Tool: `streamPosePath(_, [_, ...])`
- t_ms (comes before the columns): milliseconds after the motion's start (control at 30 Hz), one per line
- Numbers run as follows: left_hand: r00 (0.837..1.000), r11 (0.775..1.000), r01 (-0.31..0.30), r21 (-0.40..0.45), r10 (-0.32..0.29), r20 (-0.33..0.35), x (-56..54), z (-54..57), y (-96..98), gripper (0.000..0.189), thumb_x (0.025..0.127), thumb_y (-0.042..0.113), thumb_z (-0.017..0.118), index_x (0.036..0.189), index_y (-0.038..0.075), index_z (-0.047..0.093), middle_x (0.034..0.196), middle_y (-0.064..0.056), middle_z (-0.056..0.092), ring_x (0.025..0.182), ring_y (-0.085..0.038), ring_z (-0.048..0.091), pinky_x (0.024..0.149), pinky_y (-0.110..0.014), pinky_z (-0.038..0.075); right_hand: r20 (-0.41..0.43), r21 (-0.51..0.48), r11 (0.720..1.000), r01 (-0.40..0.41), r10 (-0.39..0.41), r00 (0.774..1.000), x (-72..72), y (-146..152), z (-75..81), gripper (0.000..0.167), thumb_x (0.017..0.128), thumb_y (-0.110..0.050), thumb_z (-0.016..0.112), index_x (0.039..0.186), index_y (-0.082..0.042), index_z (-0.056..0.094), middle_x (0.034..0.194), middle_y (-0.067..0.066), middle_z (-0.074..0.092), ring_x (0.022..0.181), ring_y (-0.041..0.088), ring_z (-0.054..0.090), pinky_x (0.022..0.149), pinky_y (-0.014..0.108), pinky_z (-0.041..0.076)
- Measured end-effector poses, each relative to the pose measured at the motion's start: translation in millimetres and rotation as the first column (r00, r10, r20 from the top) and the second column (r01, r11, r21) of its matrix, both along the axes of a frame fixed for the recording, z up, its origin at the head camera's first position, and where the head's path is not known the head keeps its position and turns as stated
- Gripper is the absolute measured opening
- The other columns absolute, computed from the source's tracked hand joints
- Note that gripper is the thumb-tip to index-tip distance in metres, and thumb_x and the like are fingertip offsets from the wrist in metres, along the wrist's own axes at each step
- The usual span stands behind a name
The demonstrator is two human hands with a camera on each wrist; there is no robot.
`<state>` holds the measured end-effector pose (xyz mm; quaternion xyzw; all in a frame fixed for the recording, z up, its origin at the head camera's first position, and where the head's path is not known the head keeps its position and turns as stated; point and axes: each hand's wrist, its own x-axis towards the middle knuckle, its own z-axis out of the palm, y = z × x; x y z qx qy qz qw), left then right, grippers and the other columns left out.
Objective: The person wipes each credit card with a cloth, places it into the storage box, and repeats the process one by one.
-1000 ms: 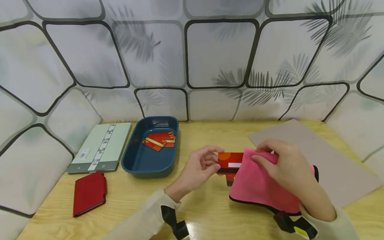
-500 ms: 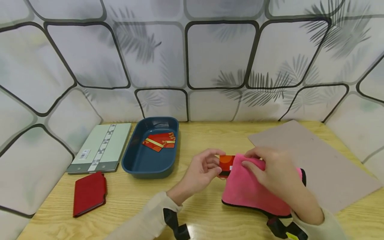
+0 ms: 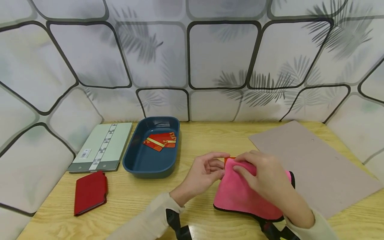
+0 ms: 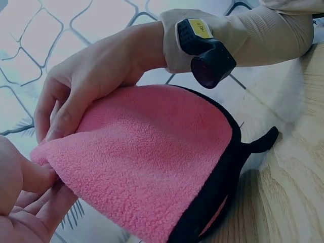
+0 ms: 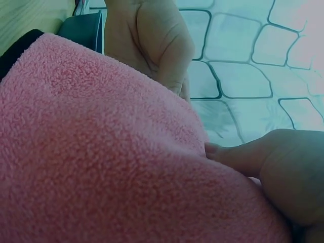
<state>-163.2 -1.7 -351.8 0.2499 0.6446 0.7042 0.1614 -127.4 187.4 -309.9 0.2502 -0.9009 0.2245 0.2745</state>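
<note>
A pink fleece cloth (image 3: 237,196) with black edging is held up in front of me at centre right, draped over a red card (image 3: 226,160). Only a small orange-red sliver of that card shows at the cloth's upper left; the cloth hides the rest. My left hand (image 3: 202,175) pinches the card's left end, thumb against the cloth's edge. From above, my right hand (image 3: 267,175) grips the folded top of the cloth between thumb and fingers. In the left wrist view the cloth (image 4: 157,147) spreads between both hands, its black edge hanging near the wooden table.
Left of my hands stands a dark blue tray (image 3: 138,163) with several red and gold cards (image 3: 162,140) in it. A pale green folder (image 3: 102,146) and a dark red wallet (image 3: 90,193) lie farther left. At right is a flat grey-beige sheet (image 3: 318,166).
The right hand has moved left with the cloth, toward the left hand. The card's stripe and white panel, visible a second ago, are now covered. The left hand has shifted slightly right.
</note>
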Motion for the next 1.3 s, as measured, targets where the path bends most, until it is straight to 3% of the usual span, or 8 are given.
streamPosePath(233, [0.999,1.000,0.003,-0.003,-0.004,-0.036,-0.3,1.4,-3.3,0.040,0.090,-0.012,0.055,0.130,-0.006,0.054,0.103,-0.034,0.063,0.077,-0.005,0.065,0.071,-0.025,0.057,0.028,-0.015,0.999,-0.037,0.037,0.999,-4.2,2.0,-0.8,0.023,0.070,-0.010,0.084,0.087,-0.021,0.073,0.077,-0.012,0.064,0.069,0.006,0.061,0.060,0.026,0.051])
streamPosePath(500, [0.997,1.000,0.000,0.002,0.000,-0.078,-2.6,3.5,-7.5,0.039,0.089,-0.015,0.051,0.128,-0.011,0.050,0.096,-0.037,0.058,0.077,-0.028,0.067,0.068,-0.035,0.060,0.048,-0.002,1.000,-0.005,0.005,0.999,-11.0,13.8,5.2,0.023,0.070,-0.010,0.084,0.088,-0.019,0.074,0.081,-0.009,0.066,0.072,0.010,0.063,0.066,0.034,0.055])
streamPosePath(700, [0.998,1.000,-0.005,0.007,0.005,-0.070,-5.3,4.6,-11.3,0.039,0.089,-0.015,0.052,0.128,-0.010,0.051,0.094,-0.036,0.056,0.074,-0.026,0.066,0.067,-0.037,0.060,0.119,0.011,0.999,0.051,-0.052,0.992,-14.6,23.0,11.0,0.021,0.070,-0.012,0.084,0.088,-0.018,0.075,0.085,-0.004,0.071,0.077,0.016,0.066,0.069,0.040,0.055])
streamPosePath(900, [0.999,0.999,-0.027,0.027,0.028,-0.036,-4.2,4.4,-9.7,0.040,0.087,-0.018,0.051,0.127,-0.011,0.052,0.089,-0.034,0.053,0.069,-0.013,0.060,0.071,-0.056,0.056,0.163,0.037,0.995,0.088,-0.093,0.982,-14.4,32.8,13.0,0.020,0.071,-0.014,0.084,0.088,-0.020,0.074,0.089,-0.002,0.072,0.083,0.021,0.066,0.073,0.045,0.054])
streamPosePath(1067, [1.000,1.000,-0.017,0.018,0.017,0.009,-2.3,2.2,-3.5,0.042,0.086,-0.019,0.051,0.127,-0.009,0.053,0.086,-0.028,0.055,0.068,-0.011,0.061,0.071,-0.053,0.057,0.088,0.063,0.993,0.096,-0.101,0.991,-9.2,36.3,9.4,0.021,0.068,-0.014,0.085,0.085,-0.018,0.074,0.085,-0.001,0.072,0.078,0.021,0.066,0.068,0.044,0.054])
streamPosePath(1167, [0.999,1.000,-0.027,0.011,0.026,0.035,-1.5,1.0,-2.5,0.043,0.085,-0.020,0.052,0.126,-0.009,0.054,0.083,-0.017,0.056,0.069,-0.012,0.061,0.070,-0.052,0.057,0.029,0.074,0.993,0.096,-0.098,0.995,-8.4,31.6,4.5,0.021,0.066,-0.015,0.086,0.082,-0.016,0.074,0.081,0.000,0.071,0.073,0.019,0.066,0.063,0.040,0.054])
streamPosePath(1300, [0.998,1.000,-0.019,0.009,0.018,0.053,-2.3,-1.0,-1.8,0.042,0.085,-0.020,0.052,0.126,-0.009,0.054,0.082,-0.010,0.056,0.070,-0.012,0.062,0.071,-0.052,0.057,0.010,0.076,0.993,0.088,-0.089,0.996,-7.7,23.8,0.5,0.021,0.065,-0.015,0.086,0.081,-0.016,0.073,0.079,-0.001,0.070,0.071,0.018,0.065,0.061,0.038,0.054])
